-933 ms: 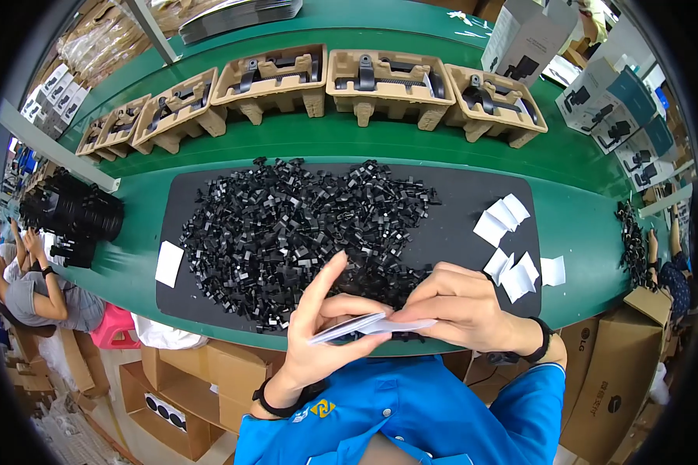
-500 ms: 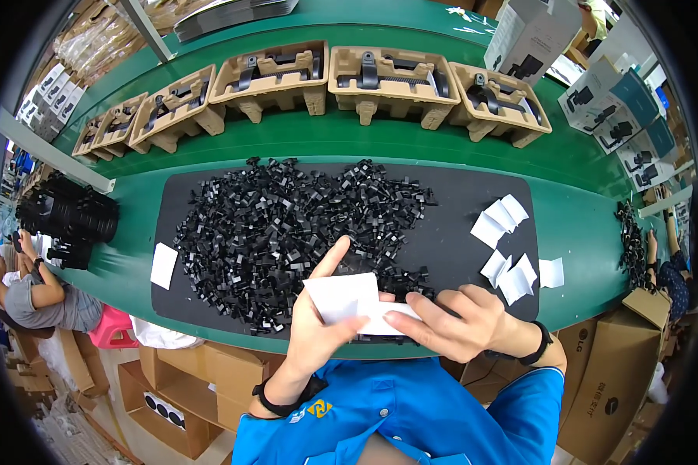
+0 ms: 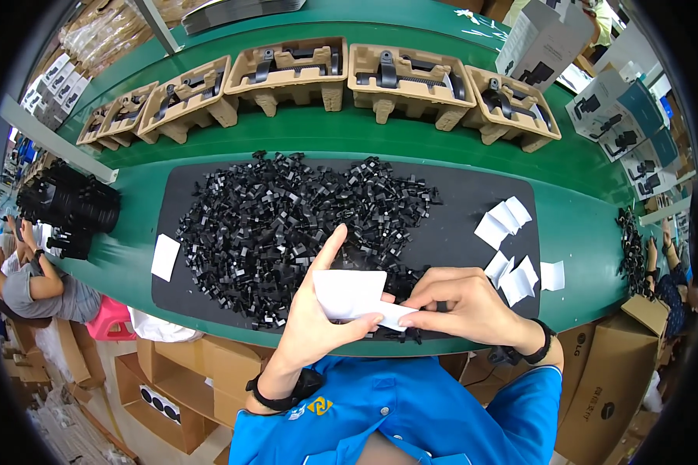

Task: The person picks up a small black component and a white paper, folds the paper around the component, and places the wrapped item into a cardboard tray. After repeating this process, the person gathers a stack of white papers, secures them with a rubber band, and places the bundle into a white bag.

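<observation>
Both hands (image 3: 388, 310) clamped on a white bag (image 3: 353, 293) above black mat (image 3: 457, 209), green table (image 3: 349, 132).

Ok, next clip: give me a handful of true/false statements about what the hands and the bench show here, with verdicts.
1. Both hands hold a small white bag. True: the left hand and right hand pinch the white bag between them.
2. The black parts lie in a heap on a dark mat. True: the pile of black parts sits on the dark mat.
3. The bench top is red. False: the bench is green.
4. The spare white bags lie to the person's left only. False: most white bags lie at the right end of the mat; one lies at the left.
5. The cardboard trays are empty. False: they hold dark parts.
</observation>
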Motion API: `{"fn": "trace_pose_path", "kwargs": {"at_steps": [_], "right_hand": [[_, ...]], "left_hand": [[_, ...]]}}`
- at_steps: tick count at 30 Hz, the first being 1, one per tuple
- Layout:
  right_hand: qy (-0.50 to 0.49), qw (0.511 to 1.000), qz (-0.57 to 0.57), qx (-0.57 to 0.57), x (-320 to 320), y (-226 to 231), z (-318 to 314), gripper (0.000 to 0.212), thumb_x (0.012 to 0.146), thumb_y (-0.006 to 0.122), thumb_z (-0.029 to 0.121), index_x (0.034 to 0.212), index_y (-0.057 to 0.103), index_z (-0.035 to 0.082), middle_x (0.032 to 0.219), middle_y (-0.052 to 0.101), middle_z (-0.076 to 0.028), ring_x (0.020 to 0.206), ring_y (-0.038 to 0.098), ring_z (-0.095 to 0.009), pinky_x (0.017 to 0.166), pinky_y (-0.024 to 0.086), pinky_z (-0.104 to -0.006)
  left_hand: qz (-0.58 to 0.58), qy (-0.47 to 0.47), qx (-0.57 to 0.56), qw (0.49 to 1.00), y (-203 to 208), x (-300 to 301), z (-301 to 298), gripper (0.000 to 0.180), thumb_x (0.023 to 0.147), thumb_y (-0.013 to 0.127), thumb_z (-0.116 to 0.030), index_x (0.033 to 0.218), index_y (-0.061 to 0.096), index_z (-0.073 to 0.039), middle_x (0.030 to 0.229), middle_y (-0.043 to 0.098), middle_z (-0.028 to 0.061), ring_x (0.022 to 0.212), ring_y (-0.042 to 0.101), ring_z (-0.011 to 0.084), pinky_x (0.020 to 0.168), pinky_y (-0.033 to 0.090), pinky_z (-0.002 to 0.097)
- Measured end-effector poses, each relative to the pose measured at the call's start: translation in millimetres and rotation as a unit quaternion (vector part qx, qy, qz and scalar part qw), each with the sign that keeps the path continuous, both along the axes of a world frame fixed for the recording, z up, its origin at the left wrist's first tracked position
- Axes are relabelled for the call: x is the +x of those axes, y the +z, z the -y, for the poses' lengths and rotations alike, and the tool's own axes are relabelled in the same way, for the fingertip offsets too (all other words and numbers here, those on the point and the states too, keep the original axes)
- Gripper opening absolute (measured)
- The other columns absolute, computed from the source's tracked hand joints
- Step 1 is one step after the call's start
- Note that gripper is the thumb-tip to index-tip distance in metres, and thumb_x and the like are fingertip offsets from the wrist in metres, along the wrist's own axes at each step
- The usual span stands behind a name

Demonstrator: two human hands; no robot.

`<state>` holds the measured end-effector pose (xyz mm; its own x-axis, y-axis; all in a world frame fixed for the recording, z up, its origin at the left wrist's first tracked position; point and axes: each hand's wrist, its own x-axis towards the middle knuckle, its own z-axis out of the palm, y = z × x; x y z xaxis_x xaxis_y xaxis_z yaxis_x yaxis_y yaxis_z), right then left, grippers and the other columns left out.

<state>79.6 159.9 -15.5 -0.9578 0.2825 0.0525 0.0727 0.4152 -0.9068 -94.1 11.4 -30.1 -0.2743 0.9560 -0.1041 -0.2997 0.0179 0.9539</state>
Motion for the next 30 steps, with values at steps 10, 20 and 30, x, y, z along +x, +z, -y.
{"fn": "trace_pose_path", "kwargs": {"at_steps": [10,20,30], "right_hand": [[0.004,0.985,-0.119,0.126,4,-10,5,0.014,0.076,0.075,0.01,0.087,0.072,0.001,0.076,0.065,-0.008,0.065,0.063,-0.02,0.054,0.048,-0.0292],[0.023,0.998,-0.054,0.022,7,-7,-13,0.013,0.074,0.078,0.013,0.081,0.074,0.003,0.076,0.068,-0.007,0.062,0.063,-0.016,0.053,0.047,-0.0265],[0.079,0.993,0.013,0.088,-12,10,-22,0.019,0.077,0.076,0.018,0.071,0.066,0.003,0.068,0.061,-0.006,0.06,0.06,-0.02,0.052,0.043,-0.0302]], "left_hand": [[-0.114,0.01,0.011,0.993,-5,13,3,0.096,0.073,0.076,-0.002,0.148,0.018,-0.007,0.096,0.07,0.015,0.094,0.067,0.0188,0.086,0.051,0.0295],[-0.192,-0.017,0.024,0.981,-15,16,1,0.038,0.09,0.058,-0.007,0.128,0.056,-0.005,0.1,0.07,0.0143,0.082,0.071,0.0194,0.067,0.056,0.0274],[-0.294,0.034,0.037,0.954,-18,4,2,0.037,0.092,0.051,-0.004,0.129,0.051,0.003,0.097,0.069,0.0184,0.08,0.07,0.0245,0.068,0.057,0.032]]}}
